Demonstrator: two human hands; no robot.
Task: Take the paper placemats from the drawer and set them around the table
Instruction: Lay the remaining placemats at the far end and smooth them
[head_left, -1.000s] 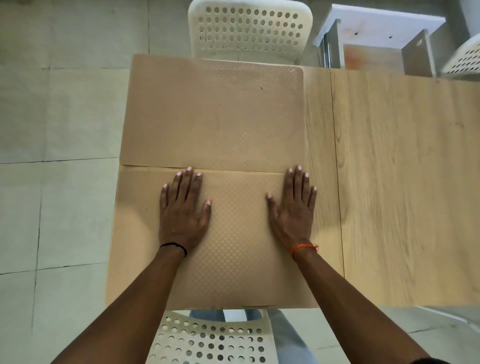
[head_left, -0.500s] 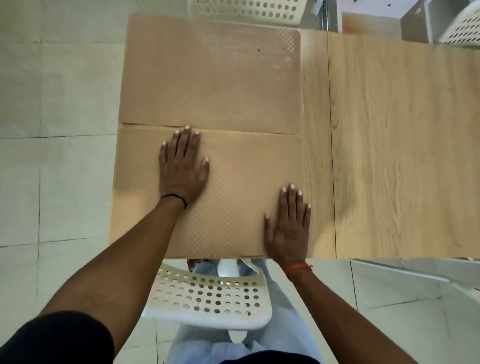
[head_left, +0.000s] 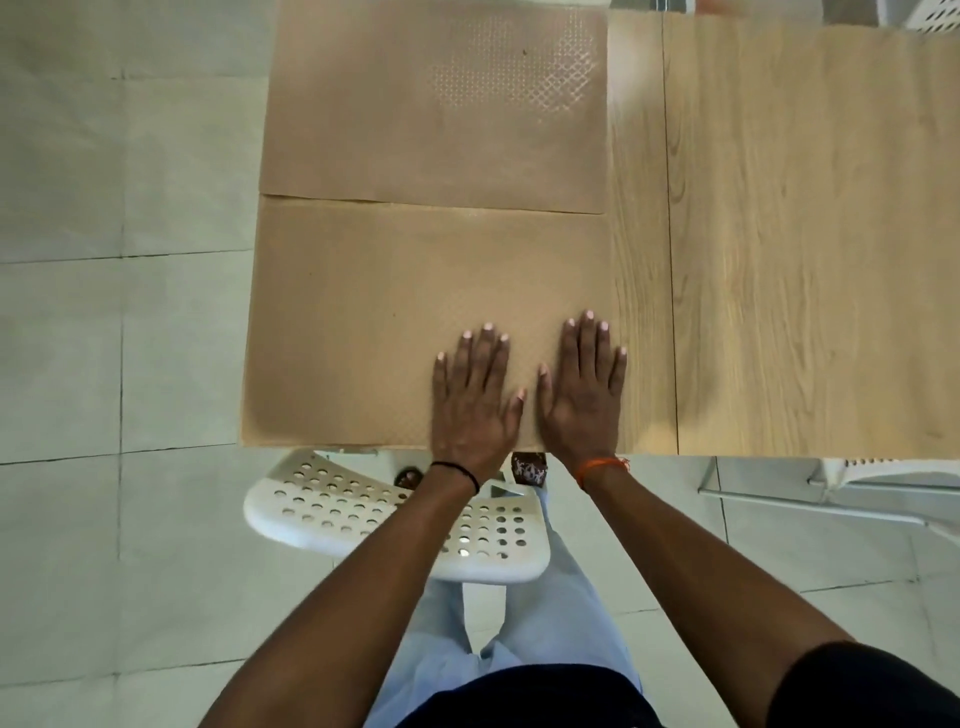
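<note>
Near table edge: left hand and right hand, fingers straight, slightly spread, pressing near placemat flat; far placemat laid beyond it, edges meeting; table right portion bare, likely unset

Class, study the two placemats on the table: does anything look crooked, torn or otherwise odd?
Nothing is torn or spilled. The near placemat sits slightly askew: the seam with the far placemat slants. Both hands, left hand and right hand, press it flat.
</note>
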